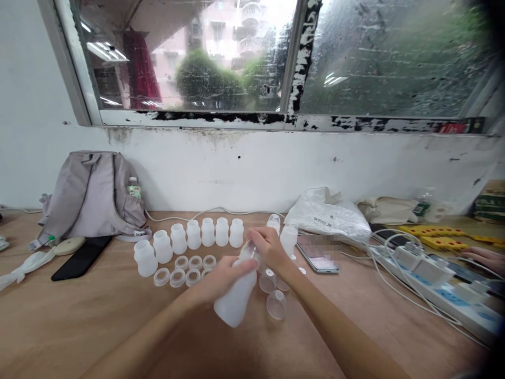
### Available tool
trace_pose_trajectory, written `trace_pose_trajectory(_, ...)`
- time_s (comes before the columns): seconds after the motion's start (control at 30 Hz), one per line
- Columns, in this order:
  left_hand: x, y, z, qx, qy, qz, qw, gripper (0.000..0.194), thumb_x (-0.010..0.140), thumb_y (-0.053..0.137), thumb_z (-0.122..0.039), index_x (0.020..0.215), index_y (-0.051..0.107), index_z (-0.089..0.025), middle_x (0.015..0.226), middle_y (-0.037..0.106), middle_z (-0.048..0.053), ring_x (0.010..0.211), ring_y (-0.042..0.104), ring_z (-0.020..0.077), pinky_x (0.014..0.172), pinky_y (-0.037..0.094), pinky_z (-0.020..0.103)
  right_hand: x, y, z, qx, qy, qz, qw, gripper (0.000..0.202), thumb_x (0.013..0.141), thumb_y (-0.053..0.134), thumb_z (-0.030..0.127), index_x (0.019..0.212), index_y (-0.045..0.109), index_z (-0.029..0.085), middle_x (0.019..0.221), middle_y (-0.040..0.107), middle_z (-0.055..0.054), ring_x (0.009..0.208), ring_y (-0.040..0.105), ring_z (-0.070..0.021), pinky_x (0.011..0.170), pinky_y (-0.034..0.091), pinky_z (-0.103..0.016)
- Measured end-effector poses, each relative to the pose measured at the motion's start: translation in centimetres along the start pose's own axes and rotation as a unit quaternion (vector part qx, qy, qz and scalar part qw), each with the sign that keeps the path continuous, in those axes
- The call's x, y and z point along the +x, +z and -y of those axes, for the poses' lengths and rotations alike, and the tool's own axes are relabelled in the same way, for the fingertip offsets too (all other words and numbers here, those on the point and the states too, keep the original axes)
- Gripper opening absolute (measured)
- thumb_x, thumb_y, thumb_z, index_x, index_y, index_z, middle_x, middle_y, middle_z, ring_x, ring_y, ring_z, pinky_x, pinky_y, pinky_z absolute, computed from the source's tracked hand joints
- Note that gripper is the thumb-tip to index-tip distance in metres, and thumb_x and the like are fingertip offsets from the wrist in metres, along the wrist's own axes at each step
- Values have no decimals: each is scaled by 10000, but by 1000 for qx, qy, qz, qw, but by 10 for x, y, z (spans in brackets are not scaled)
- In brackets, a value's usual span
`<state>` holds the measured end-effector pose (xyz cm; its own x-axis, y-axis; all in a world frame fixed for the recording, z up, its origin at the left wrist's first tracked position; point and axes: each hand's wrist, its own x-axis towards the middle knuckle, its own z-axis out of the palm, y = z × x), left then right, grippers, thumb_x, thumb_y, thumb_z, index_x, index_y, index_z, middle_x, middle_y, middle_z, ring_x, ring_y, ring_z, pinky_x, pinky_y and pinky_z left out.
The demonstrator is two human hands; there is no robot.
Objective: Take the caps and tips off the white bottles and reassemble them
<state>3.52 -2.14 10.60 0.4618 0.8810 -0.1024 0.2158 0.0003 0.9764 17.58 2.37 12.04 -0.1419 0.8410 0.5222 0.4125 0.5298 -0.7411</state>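
Left hand (223, 279) wrapped around body of white plastic bottle (236, 297), held tilted above middle of wooden table (79, 321); right hand (268, 247) pinched closed on bottle's top end. Row of matching bottles (193, 234) toward far edge, white rings (185, 268) before them, clear caps (276, 304) just right of held bottle

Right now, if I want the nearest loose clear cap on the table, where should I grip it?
Probably take the clear cap by its round sides, coming from above: it lies apart from the other caps, just right of the bottle in the left hand.
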Motion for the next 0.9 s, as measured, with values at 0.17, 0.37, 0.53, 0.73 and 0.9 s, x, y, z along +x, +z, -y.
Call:
trace_pose_trajectory(0.17, -1, -6, 5, 487, 120, -187, 845, 319, 786, 419, -467, 908, 524, -192, 854, 621, 58, 783, 590, 237, 638, 404, 301, -4, -13, -9, -256, 47, -24, 965, 417, 818, 317, 377, 470, 445, 186, 449, 440, 6, 456, 382, -117, 484, 219, -252)
trace_pose_trajectory(0.37, 1, -11, 4, 543, 82, -176, 817, 474, 738, 450, -565, 1034, 444, -195, 954, 590, 75, 879, 573, 245, 668, 416, 294, -32, -39, -12, -230, 58, -10, 972, 320, 817, 357, 446, 766, 542, 191, 694, 605, -24, 548, 518, -137, 550, 348, -248)
trace_pose_trajectory(0.53, -2, -15, 6, 551, 101, -127, 819, 424, 742, 509, -336, 1114, 365, -195, 1080, 524, 86, 979, 520, 242, 712, 412, 293, -62, -68, -24, -260, 56, -14, 964, 243, 727, 495, 426, 783, 543, 195, 789, 596, -50, 551, 524, -150, 567, 397, -286)
trace_pose_trajectory(0.73, -2, -17, 8, 554, 93, -125, 818, 371, 725, 495, -195, 1073, 366, -178, 1036, 524, 96, 991, 500, 243, 762, 395, 312, -96, -68, -55, -308, 102, 45, 945, 101, 644, 580, 318, 664, 524, 236, 712, 586, -42, 585, 524, -192, 547, 397, -315)
trace_pose_trajectory(0.9, -4, -17, 4, 545, 87, -125, 825, 363, 748, 491, -272, 1090, 393, -203, 1038, 532, 93, 938, 533, 251, 735, 405, 312, -102, -59, -66, -286, 105, 51, 951, 121, 660, 575, 353, 650, 529, 242, 666, 569, -42, 537, 505, -187, 518, 393, -327)
